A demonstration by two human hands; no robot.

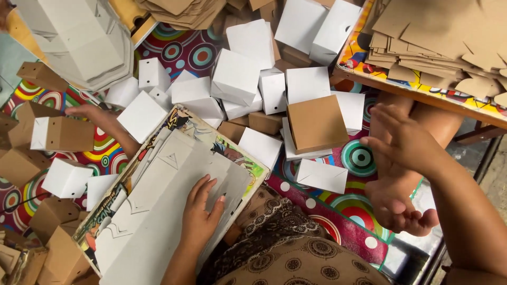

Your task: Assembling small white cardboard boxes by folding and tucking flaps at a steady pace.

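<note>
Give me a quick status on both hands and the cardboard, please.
Left hand open, flat on white cardboard blanks. Right hand open, empty, raised. Another person's hand by folded white boxes beyond.

Soft, even daylight over the whole heap, nothing harsh.

The folded white boxes (235, 76) come up brightest, close to washed out, their faces shading to pale grey on the sides. The right hand (404, 142) is smeared with motion blur; the left hand (199, 214) sits sharp, dropping only a faint shadow on the flat white card (158, 211). Corners bow slightly outward.
</note>
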